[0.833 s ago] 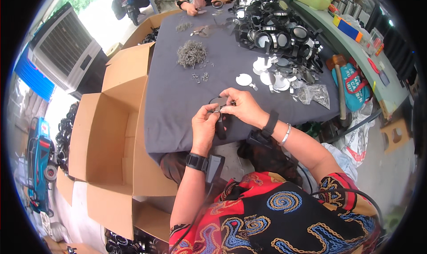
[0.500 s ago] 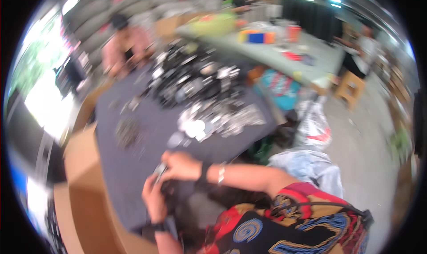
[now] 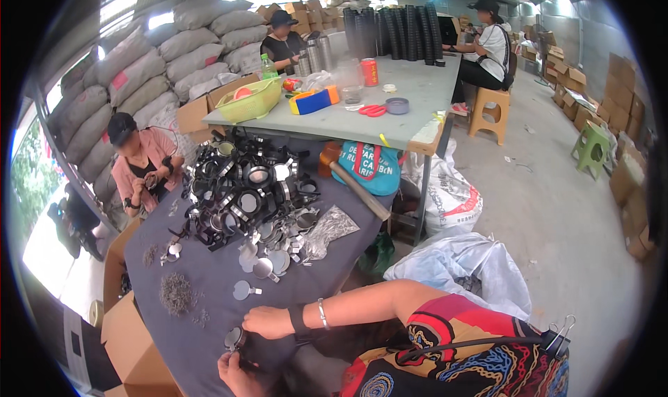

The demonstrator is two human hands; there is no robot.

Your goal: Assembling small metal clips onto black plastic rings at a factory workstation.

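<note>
Low over the near edge of the cloth-covered table, my left hand (image 3: 238,376) pinches a small round part (image 3: 235,337) with a silver face and dark rim from below. My right hand (image 3: 270,322) is closed at the part's right side, its fingertips partly hidden. Just beyond lies a flat silver disc with a tab (image 3: 243,290). Several more such discs (image 3: 278,260) are heaped farther off, beside a clear bag of small metal pieces (image 3: 330,233). Behind them rises a large pile of black round parts (image 3: 229,188). A mound of tiny metal pieces (image 3: 176,294) sits to the left.
Open cardboard boxes (image 3: 132,341) stand along the table's left edge. A wooden-handled hammer (image 3: 358,188) lies at the far right. Beyond, a grey table (image 3: 292,122) carries a yellow basket (image 3: 249,99) and red scissors (image 3: 373,110). White sacks (image 3: 473,265) stand at right. Several co-workers sit around.
The view has tilted up and steadied. My hands appear lower in it, and the piece between them now shows its round silver face. My right hand has turned over it.
</note>
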